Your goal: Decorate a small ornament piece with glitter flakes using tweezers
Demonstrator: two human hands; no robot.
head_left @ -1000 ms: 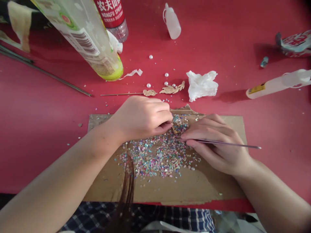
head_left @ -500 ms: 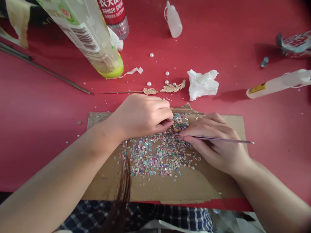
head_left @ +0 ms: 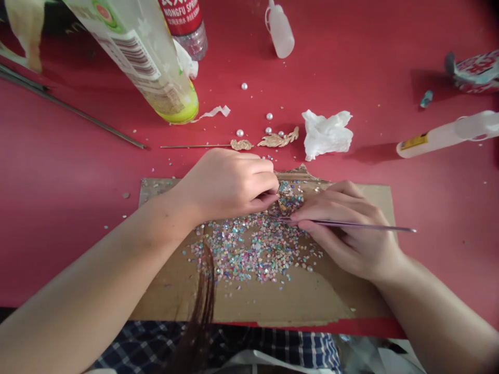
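Note:
My left hand is closed, thumb and fingers pinching a small gold-coloured ornament with blue-green chips on it; most of it is hidden. My right hand is closed around slim metal tweezers, whose tips point left, just below the ornament and close to the chips. Under both hands lies a flat piece of cardboard, strewn with many small coloured shell-like chips. Beyond my left hand are a gold leaf-shaped piece and a thin hairpin-like stick with a gold end.
A tall bottle and a red-labelled water bottle stand at the back left. Loose pearls, a crumpled tissue, a small squeeze bottle and another squeeze bottle lie beyond the cardboard. A strand of hair hangs in front.
The tweezers have shifted slightly to the right and down in my right hand. My left hand keeps its pinch on the ornament, almost still.

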